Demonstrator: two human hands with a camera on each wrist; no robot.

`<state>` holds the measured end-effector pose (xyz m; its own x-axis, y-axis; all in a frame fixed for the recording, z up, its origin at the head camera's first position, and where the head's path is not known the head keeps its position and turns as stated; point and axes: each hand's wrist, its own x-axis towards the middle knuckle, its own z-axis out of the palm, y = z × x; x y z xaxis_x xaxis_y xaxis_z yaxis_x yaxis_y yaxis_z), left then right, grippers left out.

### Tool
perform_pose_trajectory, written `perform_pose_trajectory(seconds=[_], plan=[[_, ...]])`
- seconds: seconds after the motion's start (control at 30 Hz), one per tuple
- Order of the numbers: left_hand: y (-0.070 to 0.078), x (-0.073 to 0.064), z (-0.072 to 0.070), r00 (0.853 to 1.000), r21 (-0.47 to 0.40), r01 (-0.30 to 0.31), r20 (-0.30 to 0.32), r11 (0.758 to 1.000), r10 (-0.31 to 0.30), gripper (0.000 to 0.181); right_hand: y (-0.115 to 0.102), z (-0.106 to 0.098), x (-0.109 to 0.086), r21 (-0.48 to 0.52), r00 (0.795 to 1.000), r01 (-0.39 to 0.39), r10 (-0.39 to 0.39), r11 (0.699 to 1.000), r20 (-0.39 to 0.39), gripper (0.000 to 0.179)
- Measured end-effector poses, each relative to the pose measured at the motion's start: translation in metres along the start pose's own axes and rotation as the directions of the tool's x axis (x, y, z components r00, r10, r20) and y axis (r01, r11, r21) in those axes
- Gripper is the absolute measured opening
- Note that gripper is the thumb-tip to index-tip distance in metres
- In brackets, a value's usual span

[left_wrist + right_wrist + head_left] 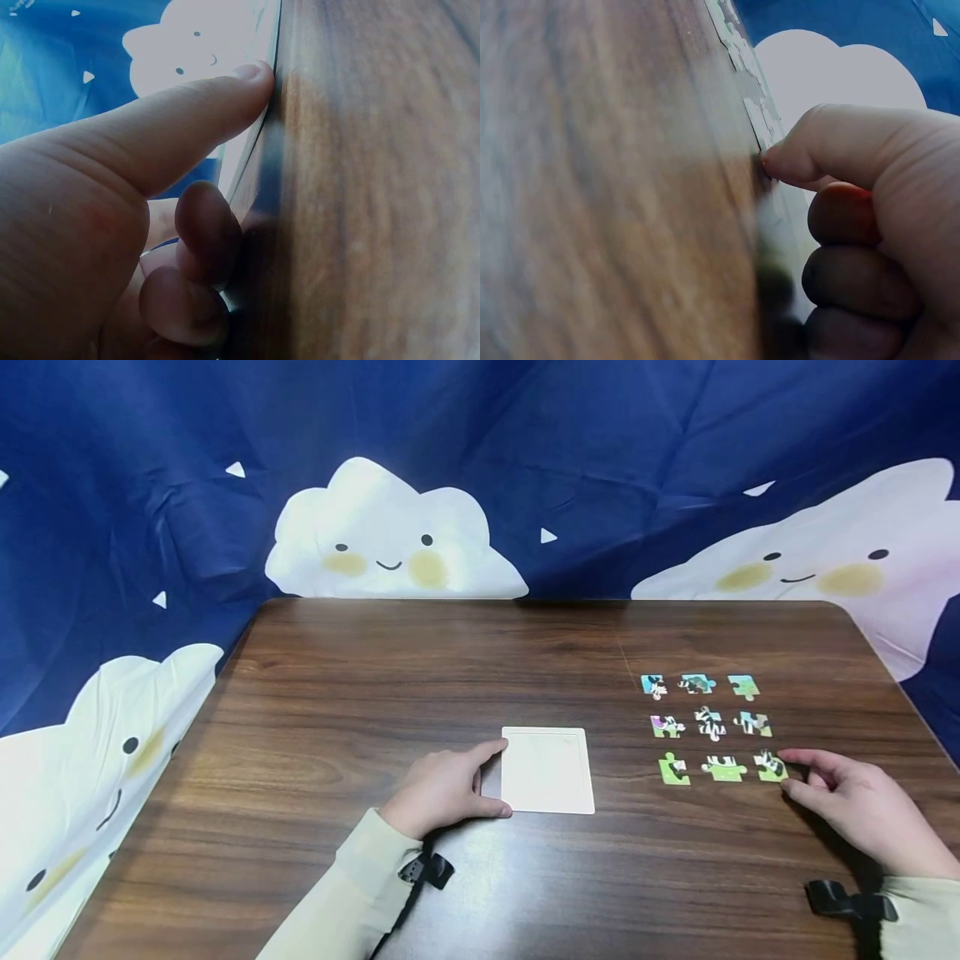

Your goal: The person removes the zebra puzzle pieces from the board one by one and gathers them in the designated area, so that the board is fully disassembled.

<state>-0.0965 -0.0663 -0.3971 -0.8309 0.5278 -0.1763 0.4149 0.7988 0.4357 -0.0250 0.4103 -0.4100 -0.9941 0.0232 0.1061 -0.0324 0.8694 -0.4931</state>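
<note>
A white square puzzle tray (547, 772) with a shallow raised border lies flat on the table. At its left side, my left hand (446, 787) holds it, index finger near the upper corner and thumb (225, 94) at the lower one. Several jigsaw pieces form three spaced rows to the right of the tray. My right hand (855, 802) has index finger and thumb at the right edge of the bottom-right puzzle piece (769, 767), a green one with black and white. The right wrist view shows the thumb (802, 150) touching that piece's edge, other fingers curled.
The brown wooden table (360, 668) has rounded far corners. Beside the held piece lie a green bottom-middle piece (725, 770) and a bottom-left piece (672, 772). Behind the table hangs a blue curtain (585, 435) with smiling clouds.
</note>
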Motion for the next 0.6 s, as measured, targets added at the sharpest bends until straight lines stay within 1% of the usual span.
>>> perform_pose_trajectory(seconds=[0.23,0.37,0.43,0.5,0.6], plan=[[-0.0014,0.0001,0.0005,1.000,0.003,-0.003,0.005,1.000,0.003,0.090,-0.0005,0.0036,-0.0016,-0.026,0.999,-0.043,0.043,0.999,0.012,0.029],[-0.0020,0.0007,0.0011,1.000,0.007,0.002,0.007,1.000,-0.002,0.091,0.0003,0.0043,-0.0015,-0.002,0.999,-0.038,0.038,0.999,-0.001,0.032],[-0.0023,0.0010,0.0013,1.000,0.008,0.002,0.006,1.000,-0.002,0.090,0.0005,0.0045,-0.0016,0.031,0.999,-0.033,0.034,0.999,-0.018,0.035],[-0.0028,0.0008,0.0013,1.000,0.004,-0.002,0.005,1.000,0.002,0.091,-0.0014,0.0049,-0.0018,0.059,0.998,-0.044,0.047,0.997,-0.046,0.036],[-0.0045,-0.0006,0.0018,1.000,-0.028,-0.014,0.003,1.000,0.015,0.095,-0.0091,0.0082,-0.0038,0.107,0.989,-0.072,0.084,0.992,-0.118,0.034]])
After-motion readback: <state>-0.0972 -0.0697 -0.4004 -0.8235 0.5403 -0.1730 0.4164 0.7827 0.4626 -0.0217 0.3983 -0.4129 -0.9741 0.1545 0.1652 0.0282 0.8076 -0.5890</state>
